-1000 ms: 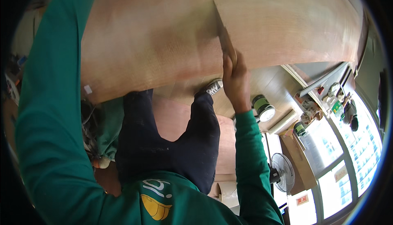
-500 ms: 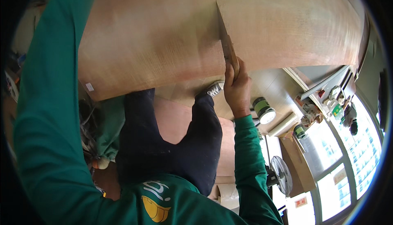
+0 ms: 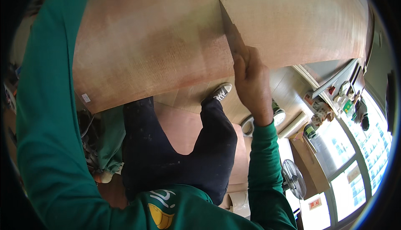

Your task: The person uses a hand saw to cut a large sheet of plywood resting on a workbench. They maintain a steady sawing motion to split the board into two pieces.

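Observation:
My right hand [image 3: 255, 81] is wrapped around the handle of a handsaw [image 3: 237, 41]. The saw's dark blade sits in a narrow slit through a large reddish-brown plywood sheet [image 3: 154, 42], by its near edge. Beyond the blade the slit runs on as a thin line to the top of the picture, with another stretch of plywood [image 3: 292, 25] on its right. My left arm [image 3: 46, 104], in a green sleeve, reaches forward along the left side; the hand itself is out of the picture.
My legs and a grey shoe [image 3: 222, 91] are below the sheet's near edge. On the right are a can with a pale lid [image 3: 279, 116], a fan [image 3: 293, 179], a cardboard box [image 3: 307, 165] and bright windows. Crumpled green cloth [image 3: 110, 140] lies at the left.
My right hand has come up nearer to the camera and a little to the right, drawing the saw with it. The whole view has shifted slightly.

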`<state>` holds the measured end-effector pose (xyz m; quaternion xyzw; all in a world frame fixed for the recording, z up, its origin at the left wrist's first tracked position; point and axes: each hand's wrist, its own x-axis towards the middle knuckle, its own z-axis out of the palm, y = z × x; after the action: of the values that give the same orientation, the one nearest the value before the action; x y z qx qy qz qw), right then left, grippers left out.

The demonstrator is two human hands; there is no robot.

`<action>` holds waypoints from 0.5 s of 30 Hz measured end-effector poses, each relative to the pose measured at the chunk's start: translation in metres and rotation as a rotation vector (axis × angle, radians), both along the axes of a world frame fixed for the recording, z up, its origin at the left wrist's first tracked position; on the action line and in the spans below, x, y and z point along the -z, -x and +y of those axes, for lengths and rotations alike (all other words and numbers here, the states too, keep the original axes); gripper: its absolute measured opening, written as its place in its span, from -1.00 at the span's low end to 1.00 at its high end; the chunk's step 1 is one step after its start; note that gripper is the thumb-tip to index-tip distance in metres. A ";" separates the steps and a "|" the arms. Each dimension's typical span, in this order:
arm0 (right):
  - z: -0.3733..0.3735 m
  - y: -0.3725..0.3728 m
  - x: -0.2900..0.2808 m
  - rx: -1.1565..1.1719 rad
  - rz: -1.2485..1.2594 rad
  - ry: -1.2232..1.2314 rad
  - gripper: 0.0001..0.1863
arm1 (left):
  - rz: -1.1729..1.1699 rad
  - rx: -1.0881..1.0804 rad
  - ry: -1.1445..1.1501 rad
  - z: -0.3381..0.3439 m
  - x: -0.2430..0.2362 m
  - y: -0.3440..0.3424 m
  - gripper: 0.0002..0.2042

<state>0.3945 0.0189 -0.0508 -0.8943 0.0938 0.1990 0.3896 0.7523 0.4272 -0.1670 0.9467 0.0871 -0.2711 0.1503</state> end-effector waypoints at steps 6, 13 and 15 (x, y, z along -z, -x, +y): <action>0.008 0.008 -0.003 0.045 -0.030 -0.023 -0.66 | -0.023 0.000 -0.059 0.022 0.011 -0.009 0.51; -0.023 0.118 -0.094 0.105 0.190 0.077 -0.62 | -0.006 -0.063 -0.100 0.042 -0.001 0.000 0.52; -0.039 0.161 -0.151 0.085 0.275 0.131 -0.57 | -0.013 -0.044 -0.043 0.026 0.014 -0.008 0.51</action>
<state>0.2339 -0.0204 0.1002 -0.8775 0.1968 0.2962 0.3219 0.7600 0.4534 -0.1805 0.9493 0.1126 -0.2598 0.1363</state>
